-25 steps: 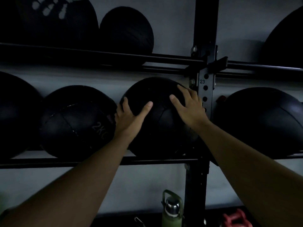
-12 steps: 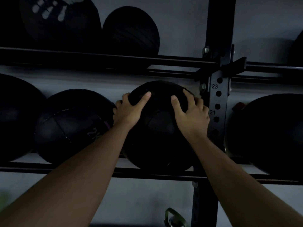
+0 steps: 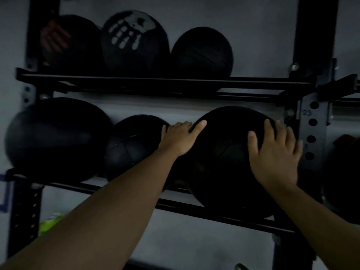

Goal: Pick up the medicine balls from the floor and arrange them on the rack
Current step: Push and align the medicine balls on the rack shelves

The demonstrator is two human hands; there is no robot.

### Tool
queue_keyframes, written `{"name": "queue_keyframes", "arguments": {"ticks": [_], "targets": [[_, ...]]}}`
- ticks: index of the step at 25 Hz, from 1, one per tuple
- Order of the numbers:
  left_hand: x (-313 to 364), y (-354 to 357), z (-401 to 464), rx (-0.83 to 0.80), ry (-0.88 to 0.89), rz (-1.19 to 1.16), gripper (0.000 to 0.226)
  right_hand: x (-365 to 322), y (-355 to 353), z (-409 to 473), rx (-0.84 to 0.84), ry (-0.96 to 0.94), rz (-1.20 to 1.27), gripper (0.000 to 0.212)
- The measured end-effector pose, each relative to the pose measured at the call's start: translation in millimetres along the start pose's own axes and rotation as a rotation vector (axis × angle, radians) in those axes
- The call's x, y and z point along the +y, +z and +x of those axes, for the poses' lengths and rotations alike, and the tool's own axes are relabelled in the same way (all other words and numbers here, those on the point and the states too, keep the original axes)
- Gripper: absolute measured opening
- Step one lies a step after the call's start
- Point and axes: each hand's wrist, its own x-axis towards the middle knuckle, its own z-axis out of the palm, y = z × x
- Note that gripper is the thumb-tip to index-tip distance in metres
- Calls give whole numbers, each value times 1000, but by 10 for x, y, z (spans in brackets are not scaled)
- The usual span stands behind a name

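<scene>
Medicine ball (image 3: 224, 164) just left of the numbered upright (image 3: 322, 133); left hand (image 3: 180, 139) and right hand (image 3: 274, 158) press flat, apart, on its upper flanks; likely heavy, matte, grippy; cradle both sides.

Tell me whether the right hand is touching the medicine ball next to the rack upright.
Touching. The head view shows the right hand spread flat on the medicine ball, its fingers lying on the dark surface with no gap.
</scene>
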Motion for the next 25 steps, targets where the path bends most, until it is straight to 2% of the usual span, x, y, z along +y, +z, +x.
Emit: {"name": "queue_keyframes", "arguments": {"ticks": [3, 6, 8, 10, 13, 16, 21, 23, 25], "targets": [[-507, -421, 59, 145, -70, 117, 79, -473, 109, -88, 21, -193, 3, 55], [-1035, -811, 176, 200, -144, 156, 77, -1251, 452, -247, -122, -277, 117, 51], [-1320, -990, 263, 213, -182, 105, 77, -1738, 733, -392, -265, -222, 267, 53], [-1609, -1132, 381, 177, -176, 33, 78, -2177, 1086, -535, -383, -117, 303, 60], [-1973, -1174, 529, 119, -119, -150, 81, -2607, 1529, -705, -401, 38, 220, 72], [-2123, -1087, 609, 61, -83, -371, 80, -2704, 1790, -793, -266, 81, 201, 79], [-2188, -1052, 674, 83, -140, -368, 76, -2687, 2058, -674, -53, 71, 187, 81], [-2149, -1068, 613, 89, -201, -333, 77, -2551, 2074, -490, -48, 12, 193, 77], [-2066, -1012, 458, 135, -258, -255, 81, -2333, 1988, -157, -186, -95, 237, 72]]}}
